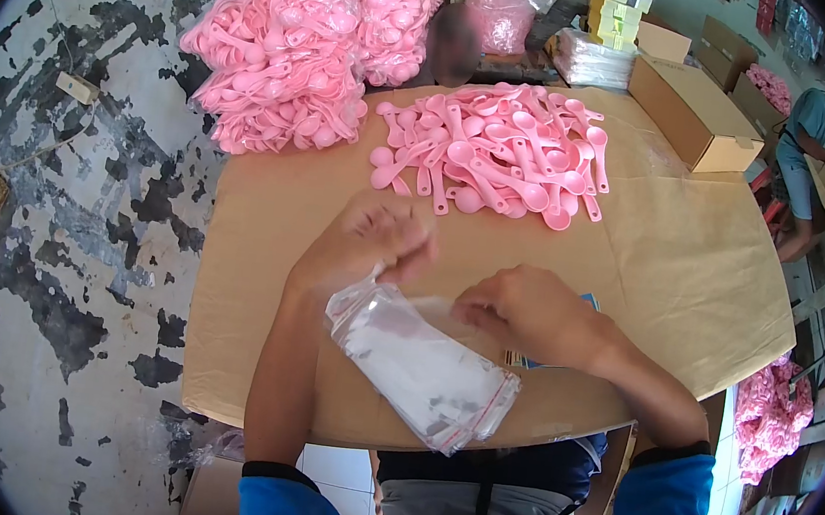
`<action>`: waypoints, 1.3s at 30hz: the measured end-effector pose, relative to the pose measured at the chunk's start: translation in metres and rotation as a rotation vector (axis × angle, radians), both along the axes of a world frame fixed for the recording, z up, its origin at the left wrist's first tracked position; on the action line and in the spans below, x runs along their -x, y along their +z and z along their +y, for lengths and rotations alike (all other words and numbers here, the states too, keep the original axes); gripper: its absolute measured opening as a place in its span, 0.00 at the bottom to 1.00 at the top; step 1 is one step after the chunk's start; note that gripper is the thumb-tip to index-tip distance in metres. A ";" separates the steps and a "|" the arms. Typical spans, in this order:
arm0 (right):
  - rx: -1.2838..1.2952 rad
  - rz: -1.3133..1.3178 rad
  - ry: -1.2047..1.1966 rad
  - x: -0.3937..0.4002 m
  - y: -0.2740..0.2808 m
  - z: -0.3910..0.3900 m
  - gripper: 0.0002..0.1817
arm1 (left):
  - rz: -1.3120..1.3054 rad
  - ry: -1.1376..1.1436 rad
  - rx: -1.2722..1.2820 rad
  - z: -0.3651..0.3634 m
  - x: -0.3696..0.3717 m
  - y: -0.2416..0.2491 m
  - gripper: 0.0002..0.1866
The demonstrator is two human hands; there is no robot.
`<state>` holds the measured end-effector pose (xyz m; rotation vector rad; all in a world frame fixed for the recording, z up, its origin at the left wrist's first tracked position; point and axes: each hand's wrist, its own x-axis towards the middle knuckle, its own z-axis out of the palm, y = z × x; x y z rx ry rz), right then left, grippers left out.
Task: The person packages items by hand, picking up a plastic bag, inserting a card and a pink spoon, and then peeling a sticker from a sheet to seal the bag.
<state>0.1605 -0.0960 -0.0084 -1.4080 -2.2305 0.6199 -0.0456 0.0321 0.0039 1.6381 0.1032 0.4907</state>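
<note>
I see my two arms bare from the hands up to near the elbows. My left hand (366, 243) and right hand (527, 315) wear no gloves, rings or watch. Both sleeves are bright blue, pushed up, each ending in a narrow dark cuff band. Below, at my lap, dark blue fabric shows above a grey garment.

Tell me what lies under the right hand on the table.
Under the right hand, a blue-edged card or booklet peeks out on the brown paper-covered table. The hand and the clear zip bags cover most of it, so its face cannot be seen.
</note>
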 end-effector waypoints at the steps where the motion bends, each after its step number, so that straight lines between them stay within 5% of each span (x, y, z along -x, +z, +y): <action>1: 0.002 0.093 -0.058 -0.004 0.005 0.000 0.09 | 0.018 -0.083 -0.040 0.001 0.002 -0.001 0.22; 4: -0.076 0.386 -0.186 -0.022 0.007 0.003 0.09 | 0.311 -0.701 0.043 0.005 -0.002 0.007 0.26; 7: 0.047 0.590 -0.228 -0.040 0.013 0.002 0.10 | 0.487 -0.703 -0.017 -0.007 -0.011 0.000 0.29; 11: 0.151 0.649 -0.251 -0.045 0.015 -0.001 0.12 | 0.280 -0.040 -0.108 -0.038 -0.037 -0.014 0.39; 13: 0.102 0.554 -0.284 -0.049 0.012 0.001 0.12 | 0.209 0.103 0.018 -0.035 -0.046 -0.028 0.41; 16: 0.107 0.478 -0.345 -0.050 0.017 -0.002 0.11 | 0.040 0.334 0.178 -0.032 -0.061 -0.030 0.32; 19: 0.061 0.513 -0.376 -0.048 0.012 0.000 0.13 | 0.065 0.360 0.370 -0.029 -0.062 -0.023 0.26; 25: -0.020 0.533 -0.419 -0.054 0.003 0.007 0.20 | -0.322 0.429 0.501 -0.026 -0.052 -0.024 0.19; 31: 0.048 0.595 -0.377 -0.054 0.004 0.008 0.23 | -0.064 0.702 0.169 -0.031 -0.057 -0.017 0.39; 34: 0.139 0.665 -0.349 -0.052 0.005 0.007 0.23 | 0.068 0.471 0.418 -0.045 -0.066 -0.024 0.45; 37: 0.238 0.751 -0.345 -0.051 0.006 0.006 0.24 | 0.049 0.246 0.679 -0.059 -0.073 -0.027 0.40; 39: 0.272 0.778 -0.344 -0.053 0.005 0.006 0.24 | -0.016 0.366 0.641 -0.061 -0.074 -0.022 0.37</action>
